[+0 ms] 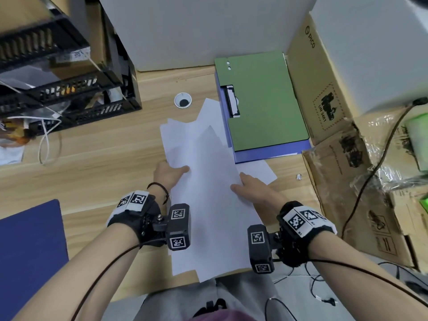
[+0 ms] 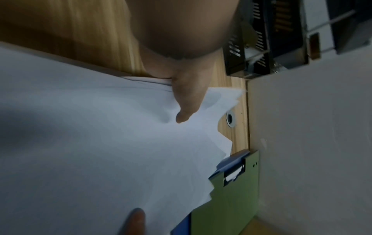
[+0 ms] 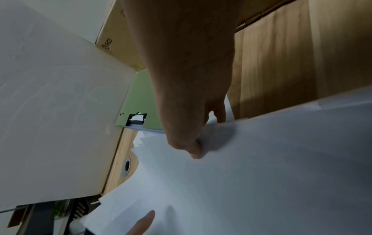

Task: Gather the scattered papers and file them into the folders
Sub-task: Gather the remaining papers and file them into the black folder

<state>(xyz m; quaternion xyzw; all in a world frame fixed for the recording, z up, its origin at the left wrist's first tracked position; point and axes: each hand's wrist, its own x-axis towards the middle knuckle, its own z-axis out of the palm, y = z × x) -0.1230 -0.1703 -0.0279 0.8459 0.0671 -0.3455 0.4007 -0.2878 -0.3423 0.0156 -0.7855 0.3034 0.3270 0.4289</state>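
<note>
A loose, fanned stack of white papers (image 1: 203,181) is held over the wooden desk (image 1: 104,154), with its near end past the desk's front edge. My left hand (image 1: 172,172) pinches the left edge, thumb (image 2: 187,101) on top and fingers underneath. My right hand (image 1: 245,185) pinches the right edge the same way, thumb (image 3: 191,146) on top. One more sheet (image 1: 261,171) lies flat under the stack's right side. A green folder (image 1: 264,100) with a clip lies on a purple folder (image 1: 266,155) just beyond the papers.
A dark blue folder (image 1: 30,251) lies at the near left. Black mesh trays (image 1: 60,89) stand at the back left and cardboard boxes (image 1: 324,93) line the right side. There is a cable hole (image 1: 183,100) near the papers and a white board (image 1: 196,31) behind.
</note>
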